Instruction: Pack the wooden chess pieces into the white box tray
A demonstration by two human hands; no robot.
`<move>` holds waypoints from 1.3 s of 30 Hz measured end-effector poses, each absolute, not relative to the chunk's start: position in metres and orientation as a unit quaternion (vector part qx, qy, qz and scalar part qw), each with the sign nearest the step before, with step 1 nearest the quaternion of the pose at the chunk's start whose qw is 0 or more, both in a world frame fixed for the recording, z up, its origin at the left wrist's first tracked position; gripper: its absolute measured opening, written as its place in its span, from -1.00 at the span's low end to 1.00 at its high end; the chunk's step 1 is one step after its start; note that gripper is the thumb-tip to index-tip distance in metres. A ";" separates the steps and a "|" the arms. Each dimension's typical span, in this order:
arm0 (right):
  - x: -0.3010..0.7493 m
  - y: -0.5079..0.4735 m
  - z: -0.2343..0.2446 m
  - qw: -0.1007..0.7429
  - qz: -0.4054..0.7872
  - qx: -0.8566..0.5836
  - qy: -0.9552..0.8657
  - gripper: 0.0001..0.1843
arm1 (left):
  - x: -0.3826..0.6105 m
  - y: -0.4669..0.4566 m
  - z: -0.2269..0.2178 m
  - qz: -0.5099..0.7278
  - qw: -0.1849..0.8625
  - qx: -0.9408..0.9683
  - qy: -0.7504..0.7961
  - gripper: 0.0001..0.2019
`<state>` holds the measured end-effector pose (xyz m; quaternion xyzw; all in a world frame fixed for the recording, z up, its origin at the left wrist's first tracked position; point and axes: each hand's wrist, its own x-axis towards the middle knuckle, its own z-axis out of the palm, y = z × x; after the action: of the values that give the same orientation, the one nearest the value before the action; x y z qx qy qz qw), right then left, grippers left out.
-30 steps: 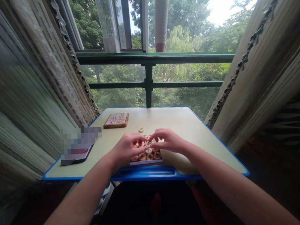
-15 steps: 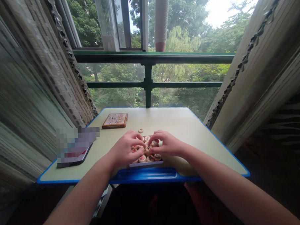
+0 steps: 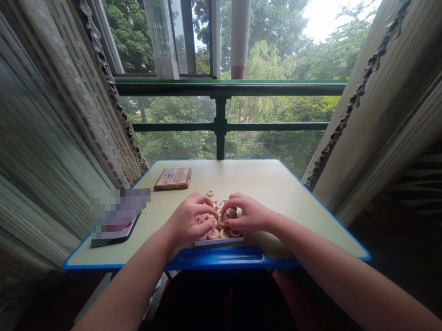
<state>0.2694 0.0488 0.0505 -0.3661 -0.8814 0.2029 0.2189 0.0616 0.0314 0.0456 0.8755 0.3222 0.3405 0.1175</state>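
Note:
A shallow box (image 3: pixel 219 241) near the desk's front edge holds several round wooden chess pieces (image 3: pixel 213 233) marked in red and black. My left hand (image 3: pixel 188 219) rests on the left side of the pieces with its fingers curled down onto them. My right hand (image 3: pixel 247 214) covers the right side, fingertips pinched on the pieces in the middle. What either hand grips is hidden by the fingers. One loose piece (image 3: pixel 209 193) lies on the desk just beyond the box.
The pale desk (image 3: pixel 273 187) has a blue rim with a pen groove (image 3: pixel 219 257) in front. A brown box lid (image 3: pixel 172 179) lies at the back left, a dark phone (image 3: pixel 116 229) at the left edge. Curtains flank both sides; a green railing (image 3: pixel 217 90) stands behind.
Both hands slid a little nearer to me over the pieces and their fingers curled tighter. The loose piece and lid stayed put.

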 end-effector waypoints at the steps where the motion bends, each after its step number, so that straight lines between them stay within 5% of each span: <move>1: 0.269 0.049 0.050 0.218 0.201 -0.365 -0.883 -0.83 | 0.062 0.031 0.046 0.342 0.117 0.875 0.322 -0.85; 22: 0.271 0.053 0.052 0.206 0.210 -0.364 -0.884 -0.85 | 0.062 0.033 0.045 0.335 0.133 0.869 0.340 -0.87; 30: 0.276 0.066 0.049 0.237 0.250 -0.402 -0.848 -0.86 | 0.055 0.060 0.042 0.331 0.084 0.812 0.473 -0.80; 39: 0.284 0.085 0.040 0.288 0.272 -0.450 -0.800 -0.81 | 0.066 0.131 0.061 0.181 0.160 0.798 0.552 -0.61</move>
<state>0.2842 0.0846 0.0399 -0.4504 -0.8003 0.2719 0.2876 0.0655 0.1309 0.0609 0.7980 0.5520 0.1811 0.1603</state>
